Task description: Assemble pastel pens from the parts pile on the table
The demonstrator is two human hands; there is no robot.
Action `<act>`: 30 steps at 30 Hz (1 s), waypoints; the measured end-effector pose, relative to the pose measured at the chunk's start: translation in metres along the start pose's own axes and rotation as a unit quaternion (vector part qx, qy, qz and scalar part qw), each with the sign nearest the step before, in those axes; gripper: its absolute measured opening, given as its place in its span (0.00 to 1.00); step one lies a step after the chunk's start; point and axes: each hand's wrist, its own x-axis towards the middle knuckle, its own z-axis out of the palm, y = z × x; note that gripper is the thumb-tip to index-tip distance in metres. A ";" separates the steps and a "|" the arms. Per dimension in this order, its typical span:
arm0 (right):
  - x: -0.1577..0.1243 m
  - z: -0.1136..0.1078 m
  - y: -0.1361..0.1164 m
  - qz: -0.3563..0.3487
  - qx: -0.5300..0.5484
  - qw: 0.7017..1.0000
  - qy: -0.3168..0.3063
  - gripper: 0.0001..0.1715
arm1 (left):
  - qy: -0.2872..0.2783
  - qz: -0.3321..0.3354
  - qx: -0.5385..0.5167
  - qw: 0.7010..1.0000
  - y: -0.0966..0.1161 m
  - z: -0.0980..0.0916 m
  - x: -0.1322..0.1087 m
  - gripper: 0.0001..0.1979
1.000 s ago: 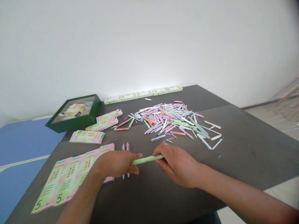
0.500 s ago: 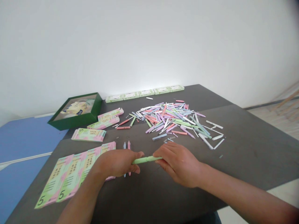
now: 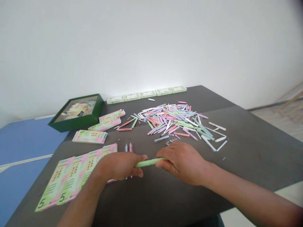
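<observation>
A light green pen (image 3: pixel 149 162) lies crosswise between my two hands above the near part of the table. My left hand (image 3: pixel 123 164) pinches its left end between thumb and fingers. Around the right end, the fingers of my right hand (image 3: pixel 181 162) are closed and cover the tip. Just behind my left hand lie a blue pen (image 3: pixel 126 147) and a pink pen (image 3: pixel 131 147), side by side and partly hidden by that hand. Green and pink flat packs (image 3: pixel 68 176) marked 5 form a row under and beside my left forearm.
A large heap of pastel pen parts (image 3: pixel 170 119) covers the table's middle. Several small boxes (image 3: pixel 148 94) line the wall edge. At the back left stands a green box (image 3: pixel 94 115) with plastic bags inside. More packs (image 3: pixel 91 136) lie before it on the dark table (image 3: pixel 248 148).
My right hand has shifted slightly right, and a little more of the green pen shows between my hands. My left hand has barely moved.
</observation>
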 end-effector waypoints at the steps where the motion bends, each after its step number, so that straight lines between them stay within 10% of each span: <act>1: -0.001 -0.004 0.001 -0.004 0.013 1.000 0.004 0.22 | -0.001 0.004 -0.004 1.000 0.000 -0.001 0.000 0.20; 9: -0.007 -0.016 -0.001 -0.039 0.022 0.999 -0.012 0.06 | -0.011 0.007 -0.005 1.000 0.003 -0.003 -0.001 0.16; 30: -0.004 -0.007 0.003 -0.035 -0.003 0.999 -0.011 0.16 | -0.006 0.017 -0.001 1.000 0.005 -0.003 0.000 0.17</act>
